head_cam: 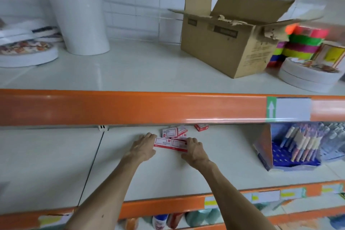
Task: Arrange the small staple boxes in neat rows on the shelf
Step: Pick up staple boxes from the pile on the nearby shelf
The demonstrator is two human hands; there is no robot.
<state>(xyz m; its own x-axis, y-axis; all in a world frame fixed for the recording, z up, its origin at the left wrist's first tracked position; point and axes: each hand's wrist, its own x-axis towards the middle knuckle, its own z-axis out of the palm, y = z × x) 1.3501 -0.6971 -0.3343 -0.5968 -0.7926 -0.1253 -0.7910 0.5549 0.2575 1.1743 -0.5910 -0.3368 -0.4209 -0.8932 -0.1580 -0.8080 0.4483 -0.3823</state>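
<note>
Two small red-and-white staple boxes (170, 144) lie side by side on the middle shelf (141, 177). My left hand (143, 146) touches the left end of the pair and my right hand (194, 149) touches the right end, fingers bent against the boxes. Just behind them a few more staple boxes (174, 132) lie in a loose, crooked pile. One more staple box (201, 127) sits apart at the back right, partly under the orange rail (130, 107).
A blue display carton of pens (291, 147) stands at the shelf's right. On the upper shelf are an open cardboard box (229, 43), a white roll (80, 11), stacks of paper plates (308, 78) and bright coloured tape rolls (302, 43).
</note>
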